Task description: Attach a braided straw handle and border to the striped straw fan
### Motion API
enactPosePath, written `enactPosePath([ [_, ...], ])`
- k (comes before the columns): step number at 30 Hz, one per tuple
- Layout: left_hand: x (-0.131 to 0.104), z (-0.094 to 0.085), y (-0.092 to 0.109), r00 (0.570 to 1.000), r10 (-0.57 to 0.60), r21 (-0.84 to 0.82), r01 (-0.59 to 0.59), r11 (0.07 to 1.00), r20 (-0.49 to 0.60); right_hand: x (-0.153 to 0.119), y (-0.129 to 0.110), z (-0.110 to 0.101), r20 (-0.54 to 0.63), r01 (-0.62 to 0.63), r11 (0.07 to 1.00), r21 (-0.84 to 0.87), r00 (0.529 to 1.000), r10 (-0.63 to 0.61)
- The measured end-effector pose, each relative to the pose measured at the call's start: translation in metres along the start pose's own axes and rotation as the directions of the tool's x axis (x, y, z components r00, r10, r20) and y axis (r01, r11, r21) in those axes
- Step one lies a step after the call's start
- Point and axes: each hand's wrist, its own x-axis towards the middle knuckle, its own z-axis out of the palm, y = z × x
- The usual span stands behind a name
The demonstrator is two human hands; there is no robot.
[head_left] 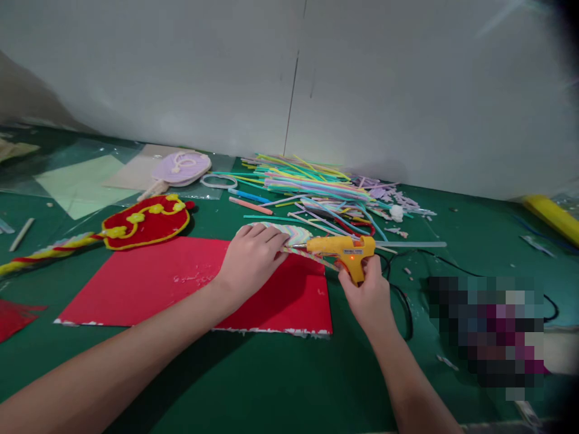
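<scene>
**Glue gun at striped piece, fingers close to nozzle**

Head view: the yellow glue gun (340,245) is gripped by the handle in the right hand (368,295), indicator lit. The striped pastel piece (294,229) is at frame centre, by the top edge of the red sheet (136,283). It is covered by the left hand (256,253), fingers together; whether it is pinched or just pressed can't be told, thumb hidden. Nozzle contact can't be confirmed either.

Technique, as judged: fingertips should be backed off from the tip, the piece held flat, the bead kept thin and even. The black cord (409,313) should be kept slack, clear of the wrist.

Surface: green tabletop (226,386), littered. Pastel stems (307,181) are heaped upper centre; a red fan-shaped piece (145,223) and a lilac one (185,167) are laid left of centre. The table is backed by a plain grey wall (181,72), seam near the middle.
</scene>
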Motion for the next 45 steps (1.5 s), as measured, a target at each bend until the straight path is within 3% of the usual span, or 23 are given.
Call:
enactPosePath([
  [45,0.0017,-0.0016,-0.0035,1.0,-0.027,-0.021,0.027,0.999,-0.011,0.0016,-0.0013,-0.0065,-0.044,-0.045,0.999,-0.005,0.998,0.045],
])
